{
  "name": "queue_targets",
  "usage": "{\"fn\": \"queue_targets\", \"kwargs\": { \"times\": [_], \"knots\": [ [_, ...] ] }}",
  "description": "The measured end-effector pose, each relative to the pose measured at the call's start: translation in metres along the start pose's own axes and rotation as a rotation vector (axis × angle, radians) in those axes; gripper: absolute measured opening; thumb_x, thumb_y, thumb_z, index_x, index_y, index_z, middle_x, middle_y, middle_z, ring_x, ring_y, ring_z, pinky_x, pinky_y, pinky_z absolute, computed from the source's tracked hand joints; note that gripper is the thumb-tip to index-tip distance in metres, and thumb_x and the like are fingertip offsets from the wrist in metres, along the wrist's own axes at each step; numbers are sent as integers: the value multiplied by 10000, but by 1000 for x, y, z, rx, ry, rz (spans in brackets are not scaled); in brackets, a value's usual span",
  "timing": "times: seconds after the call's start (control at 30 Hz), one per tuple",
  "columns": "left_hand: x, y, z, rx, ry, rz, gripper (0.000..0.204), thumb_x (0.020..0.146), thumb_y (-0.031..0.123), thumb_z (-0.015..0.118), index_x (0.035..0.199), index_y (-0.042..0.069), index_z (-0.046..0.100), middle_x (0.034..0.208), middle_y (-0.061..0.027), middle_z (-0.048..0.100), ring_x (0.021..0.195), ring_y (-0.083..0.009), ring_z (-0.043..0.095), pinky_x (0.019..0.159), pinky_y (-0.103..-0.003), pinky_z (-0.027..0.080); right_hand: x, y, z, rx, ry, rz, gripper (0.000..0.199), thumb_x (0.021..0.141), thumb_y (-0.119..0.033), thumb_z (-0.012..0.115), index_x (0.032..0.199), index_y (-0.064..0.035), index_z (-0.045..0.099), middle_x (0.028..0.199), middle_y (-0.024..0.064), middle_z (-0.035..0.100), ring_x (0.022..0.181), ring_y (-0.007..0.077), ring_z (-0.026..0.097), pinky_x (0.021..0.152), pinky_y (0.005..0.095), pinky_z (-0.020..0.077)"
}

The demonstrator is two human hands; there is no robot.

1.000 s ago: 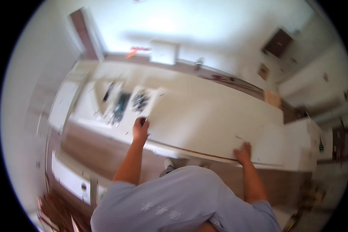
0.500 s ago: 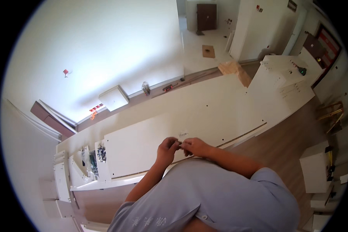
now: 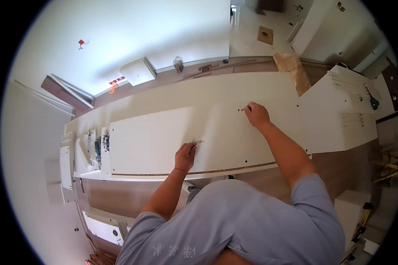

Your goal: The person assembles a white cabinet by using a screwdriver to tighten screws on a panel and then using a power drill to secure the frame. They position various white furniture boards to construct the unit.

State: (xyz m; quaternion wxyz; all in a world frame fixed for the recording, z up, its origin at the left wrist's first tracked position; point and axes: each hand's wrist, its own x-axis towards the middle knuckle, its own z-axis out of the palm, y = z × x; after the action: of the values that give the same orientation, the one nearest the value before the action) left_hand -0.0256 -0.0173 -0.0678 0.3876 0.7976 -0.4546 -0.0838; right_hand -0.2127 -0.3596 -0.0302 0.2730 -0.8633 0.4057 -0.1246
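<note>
A long white furniture panel (image 3: 163,141) lies flat on the floor in front of me. My left hand (image 3: 185,155) rests on it with fingers curled, just below a small heap of metal fittings (image 3: 198,141). My right hand (image 3: 256,115) reaches farther out on the panel, its fingertips pinched on what looks like a small fitting. They press down beside two dark drilled holes (image 3: 240,109). A brown raw edge (image 3: 234,169) runs along the panel's near side.
A second white panel with drilled holes (image 3: 340,115) lies at the right, a green-handled tool (image 3: 374,103) on it. Small white parts and hardware bags (image 3: 95,148) sit at the left end. A white box (image 3: 138,70) and cardboard (image 3: 292,66) lie near the wall.
Half a second ago both hands met over the heap of fittings. Now my right hand has moved out to the drilled holes and my left stays by the heap. My view has swung.
</note>
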Motion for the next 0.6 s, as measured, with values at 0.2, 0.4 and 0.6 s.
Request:
{"fn": "queue_targets", "kwargs": {
  "times": [0.2,0.4,0.6],
  "knots": [
    [1,8,1,39,31,-43,119,973,145,693,1074,89,723,1006,-114,734,902,-349,715,780,-432,589,43,-4,8,-317,-180,-185,234,1006,-263,603,959,-50,689,975,142,726,871,357,707,795,483,576],
    [2,4,4,55,41,-43,114,958,141,710,1059,92,721,991,-108,732,874,-341,716,755,-430,592,53,-20,6,-613,-365,-442,209,1017,-203,563,938,-58,690,987,129,719,936,337,714,832,470,578],
    [3,6,4,31,69,-17,112,948,143,718,1049,94,720,985,-102,730,859,-345,713,745,-435,589,53,-2,0,-479,-332,-520,215,1018,-218,559,942,-70,695,994,122,716,929,333,713,823,467,577]
  ]
}}
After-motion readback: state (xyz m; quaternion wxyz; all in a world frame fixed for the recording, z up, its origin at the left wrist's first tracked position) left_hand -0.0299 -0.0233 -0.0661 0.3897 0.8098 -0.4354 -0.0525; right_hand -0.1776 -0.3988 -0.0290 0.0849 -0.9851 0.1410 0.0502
